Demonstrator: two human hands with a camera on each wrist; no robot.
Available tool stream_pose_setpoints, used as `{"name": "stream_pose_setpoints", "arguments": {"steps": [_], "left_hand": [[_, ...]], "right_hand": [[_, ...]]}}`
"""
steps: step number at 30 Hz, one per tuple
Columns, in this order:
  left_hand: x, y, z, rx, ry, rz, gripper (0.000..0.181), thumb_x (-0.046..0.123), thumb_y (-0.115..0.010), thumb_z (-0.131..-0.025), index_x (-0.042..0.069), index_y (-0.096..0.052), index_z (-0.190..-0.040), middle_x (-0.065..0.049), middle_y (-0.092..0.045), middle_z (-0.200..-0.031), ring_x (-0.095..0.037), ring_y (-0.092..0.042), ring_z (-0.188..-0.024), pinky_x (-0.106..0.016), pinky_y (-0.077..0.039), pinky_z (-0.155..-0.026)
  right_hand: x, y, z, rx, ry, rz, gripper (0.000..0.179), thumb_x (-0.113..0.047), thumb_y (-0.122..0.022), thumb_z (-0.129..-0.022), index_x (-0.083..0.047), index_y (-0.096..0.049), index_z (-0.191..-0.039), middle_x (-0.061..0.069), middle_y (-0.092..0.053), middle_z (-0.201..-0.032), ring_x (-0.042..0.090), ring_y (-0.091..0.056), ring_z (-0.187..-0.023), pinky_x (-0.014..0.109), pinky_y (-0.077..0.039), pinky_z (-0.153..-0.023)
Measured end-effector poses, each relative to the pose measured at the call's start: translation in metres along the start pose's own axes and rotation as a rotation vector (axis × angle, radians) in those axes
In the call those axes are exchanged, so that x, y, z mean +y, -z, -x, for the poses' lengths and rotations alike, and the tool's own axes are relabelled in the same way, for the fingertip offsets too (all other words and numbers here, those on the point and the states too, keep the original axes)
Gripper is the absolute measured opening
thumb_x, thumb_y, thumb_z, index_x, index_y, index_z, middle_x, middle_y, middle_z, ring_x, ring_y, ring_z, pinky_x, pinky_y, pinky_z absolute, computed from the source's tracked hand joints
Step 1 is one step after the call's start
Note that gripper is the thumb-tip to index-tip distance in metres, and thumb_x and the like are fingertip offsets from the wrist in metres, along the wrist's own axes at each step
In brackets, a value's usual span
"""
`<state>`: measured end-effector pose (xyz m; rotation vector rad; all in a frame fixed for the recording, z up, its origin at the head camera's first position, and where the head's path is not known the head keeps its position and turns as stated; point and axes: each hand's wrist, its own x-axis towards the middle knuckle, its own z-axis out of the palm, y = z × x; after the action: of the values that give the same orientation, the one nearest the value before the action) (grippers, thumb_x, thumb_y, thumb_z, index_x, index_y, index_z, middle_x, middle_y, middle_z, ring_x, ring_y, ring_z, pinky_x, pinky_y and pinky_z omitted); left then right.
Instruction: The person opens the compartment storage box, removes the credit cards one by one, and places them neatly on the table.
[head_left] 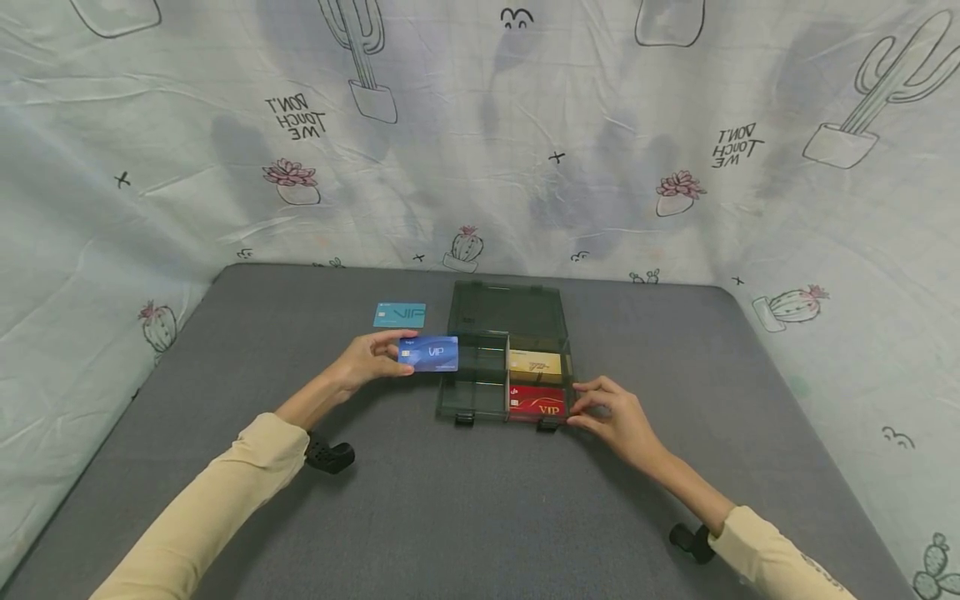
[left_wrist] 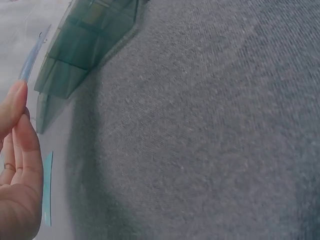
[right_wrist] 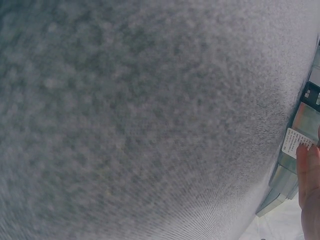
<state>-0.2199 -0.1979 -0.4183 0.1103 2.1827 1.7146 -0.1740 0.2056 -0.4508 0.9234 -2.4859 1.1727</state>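
My left hand (head_left: pixel 367 362) pinches a blue VIP card (head_left: pixel 435 354) by its left end, thumb below and fingers above. The card overlaps the left compartments of a translucent dark green divided box (head_left: pixel 472 400) in the head view; in the left wrist view the blue card (left_wrist: pixel 33 57) appears nearly edge-on. My right hand (head_left: pixel 615 419) rests its fingertips and thumb against the box's right side, near the front corner. In the right wrist view, fingers (right_wrist: pixel 303 160) touch the side wall beside a white label (right_wrist: pixel 296 142). A gold card (head_left: pixel 534 363) and a red VIP card (head_left: pixel 537 400) lie in the right compartments.
The box's lid (head_left: pixel 508 308) is laid back behind it, and two black latches (head_left: pixel 464 419) are along its front. A light-blue VIP card (head_left: pixel 400 315) lies on the grey table (head_left: pixel 480 517), left of the lid. A cactus-print cloth (head_left: pixel 480 150) hangs behind.
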Motion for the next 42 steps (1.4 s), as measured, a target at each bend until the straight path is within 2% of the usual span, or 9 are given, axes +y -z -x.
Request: {"name": "stream_pose_setpoints", "arguments": {"steps": [10, 19, 32, 42], "left_hand": [[-0.005, 0.011, 0.004, -0.011, -0.018, -0.046, 0.066, 0.008, -0.073, -0.084, 0.005, -0.043, -0.143, -0.014, -0.062, -0.1, -0.019, -0.057, -0.091, -0.038, -0.048, -0.086], [-0.009, 0.019, 0.006, -0.019, -0.019, -0.048, 0.064, 0.006, -0.072, -0.084, 0.003, -0.044, -0.142, -0.009, -0.061, -0.093, -0.017, -0.055, -0.085, -0.031, -0.047, -0.08], [-0.017, 0.032, 0.01, 0.019, 0.003, -0.104, 0.065, 0.01, -0.073, -0.085, 0.005, -0.043, -0.143, -0.008, -0.058, -0.093, -0.018, -0.05, -0.091, -0.026, -0.043, -0.079], [-0.023, 0.038, 0.015, 0.013, 0.011, -0.111, 0.067, 0.01, -0.073, -0.085, 0.002, -0.041, -0.144, -0.007, -0.057, -0.093, -0.018, -0.049, -0.09, -0.026, -0.044, -0.077]], "right_hand": [[0.001, 0.001, 0.001, 0.003, 0.01, -0.011, 0.019, 0.005, -0.081, -0.068, -0.008, -0.07, -0.077, 0.016, -0.062, -0.098, 0.026, -0.066, -0.084, 0.036, -0.057, -0.063], [0.001, 0.0, 0.0, 0.004, 0.005, -0.018, 0.018, 0.005, -0.081, -0.068, -0.007, -0.07, -0.077, 0.016, -0.062, -0.098, 0.025, -0.066, -0.084, 0.037, -0.057, -0.064], [0.0, -0.001, 0.001, -0.001, -0.013, -0.005, 0.018, 0.004, -0.081, -0.069, -0.008, -0.07, -0.077, 0.015, -0.062, -0.098, 0.024, -0.067, -0.083, 0.037, -0.057, -0.065], [0.002, -0.003, 0.002, 0.01, 0.0, -0.006, 0.018, 0.004, -0.081, -0.069, -0.008, -0.07, -0.076, 0.015, -0.062, -0.097, 0.024, -0.067, -0.083, 0.037, -0.057, -0.065]]}}
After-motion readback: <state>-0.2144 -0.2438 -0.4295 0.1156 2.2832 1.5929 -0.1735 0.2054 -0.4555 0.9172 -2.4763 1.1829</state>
